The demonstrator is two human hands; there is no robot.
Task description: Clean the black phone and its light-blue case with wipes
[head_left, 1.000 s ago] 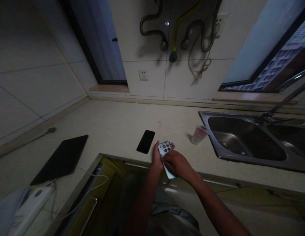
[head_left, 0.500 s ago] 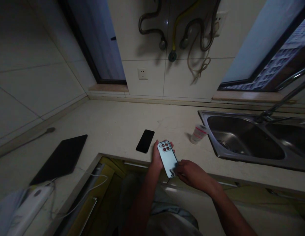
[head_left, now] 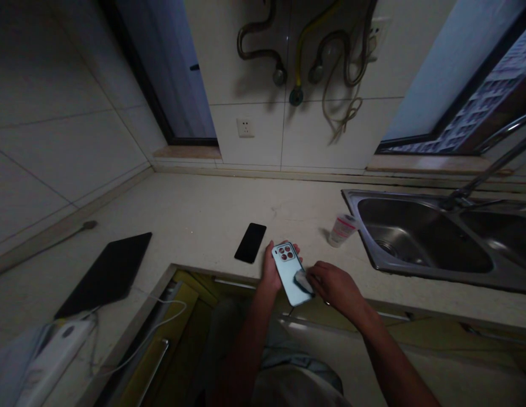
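Note:
My left hand (head_left: 271, 274) grips a pale blue phone (head_left: 288, 268) from its left side, back upward, with the camera cluster at the far end. My right hand (head_left: 333, 285) is closed on a small pale cloth or wipe (head_left: 302, 279) and presses it against the phone's right edge. Both hands hover over the front edge of the beige counter (head_left: 203, 215). A second, black phone (head_left: 250, 242) lies flat on the counter just left of my left hand.
A small white bottle with a red label (head_left: 342, 229) lies beside a steel sink (head_left: 419, 243) at right. A black tablet (head_left: 108, 273) rests at left, near a white device with a cable (head_left: 51, 356). Hoses hang on the tiled wall above a socket (head_left: 246, 128).
My right hand slid down off the phone's back to its lower end, then came back up to its right edge with the cloth. The left hand kept holding the phone.

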